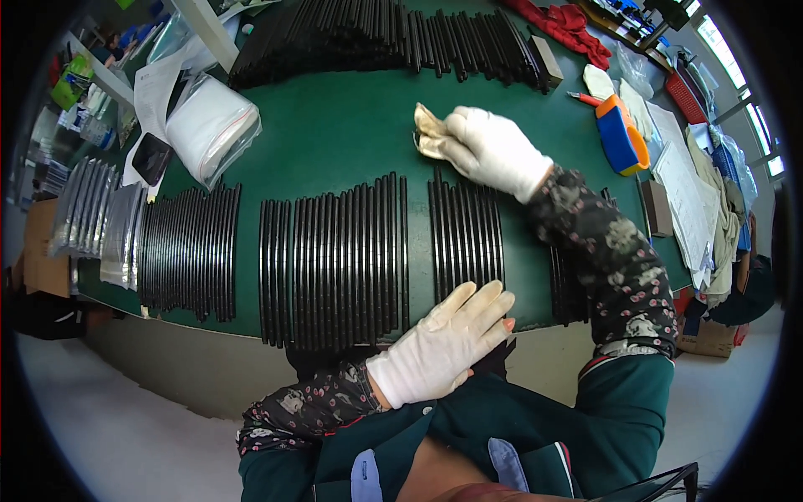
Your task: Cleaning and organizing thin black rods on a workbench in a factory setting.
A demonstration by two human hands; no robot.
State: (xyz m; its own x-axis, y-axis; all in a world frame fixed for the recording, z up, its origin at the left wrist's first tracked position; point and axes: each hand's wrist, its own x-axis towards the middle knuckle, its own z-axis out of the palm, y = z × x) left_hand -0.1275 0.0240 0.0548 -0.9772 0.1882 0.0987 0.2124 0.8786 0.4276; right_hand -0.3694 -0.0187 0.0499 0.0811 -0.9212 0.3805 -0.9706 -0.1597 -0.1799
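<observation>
My right hand [495,149], in a white glove, is closed around a folded cream cloth [428,125]. It hovers or rests at the far ends of a small group of black rods [464,234]; I cannot tell whether the cloth touches them. My left hand [443,347], gloved too, lies flat with fingers stretched over the near ends of those same rods. One fingertip shows bare through the glove. To the left lies a wider row of glossy black rods [343,259], side by side. More rods [569,284] are partly hidden under my right forearm.
A large pile of black rods [335,38] covers the table's far side. At the left are another rod row [191,251], bagged rods [124,234], a phone [151,159] and a stack of plastic bags [213,125]. On the right sit a blue-orange holder [621,134] and papers [682,201].
</observation>
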